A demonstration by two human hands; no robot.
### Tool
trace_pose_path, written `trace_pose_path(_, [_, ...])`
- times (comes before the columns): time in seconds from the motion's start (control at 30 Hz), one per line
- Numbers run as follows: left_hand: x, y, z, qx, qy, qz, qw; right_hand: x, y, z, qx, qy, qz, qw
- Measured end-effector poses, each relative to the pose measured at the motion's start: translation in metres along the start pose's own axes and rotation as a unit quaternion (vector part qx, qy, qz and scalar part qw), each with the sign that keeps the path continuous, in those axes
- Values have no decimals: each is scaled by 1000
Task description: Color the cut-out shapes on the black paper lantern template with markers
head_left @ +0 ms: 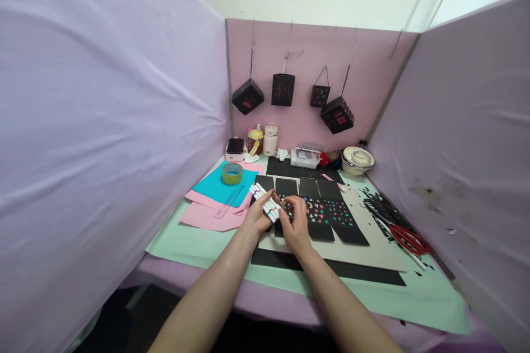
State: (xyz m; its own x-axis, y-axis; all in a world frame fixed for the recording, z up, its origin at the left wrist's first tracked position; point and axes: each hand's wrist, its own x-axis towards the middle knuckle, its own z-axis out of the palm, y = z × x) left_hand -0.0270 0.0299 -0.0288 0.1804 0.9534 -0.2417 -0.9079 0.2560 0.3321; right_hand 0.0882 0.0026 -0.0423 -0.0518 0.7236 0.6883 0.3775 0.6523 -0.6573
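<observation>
Markers (265,202) bundled in left hand (257,218) grip, right hand (295,224) fingertips at their ends.

A roll of tape (232,173) is laid on teal paper (215,186); red scissors (409,239) are placed right; four black lanterns (282,89) are hung behind.

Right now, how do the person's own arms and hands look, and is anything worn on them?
Both forearms are bare up to the picture's lower edge: no sleeves show. The left hand and the right hand wear no gloves. No watch, bracelet or ring is visible at this size.
</observation>
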Motion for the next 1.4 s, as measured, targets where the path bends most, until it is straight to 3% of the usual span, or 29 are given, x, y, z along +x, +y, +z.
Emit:
trace_pose_path(0.17, [-6,-24,4,61,-43,-44,996,1,1,-1,-9,8,16,1000])
trace_pose_path(0.27, [-4,-31,2,51,-20,-42,998,2,-1,-3,-17,11,13,1000])
trace_pose_path(0.43, [1,-26,0,9,34,6,999,0,-4,-5,-62,-1,-16,998])
trace_pose_path(0.67, [1,-26,0,35,56,93,993,-1,1,-3,-128,-70,-23,989])
trace_pose_path(0.83, [3,-30,-2,66,86,138,984,-2,4,-3,-114,-103,-27,988])
trace_pose_path(1.07, [0,-36,0,107,114,159,975,-3,5,-3,-164,-118,-29,979])
trace_pose_path(1.4, [0,-39,-2,119,97,167,974,0,5,-7,-192,-129,-33,972])
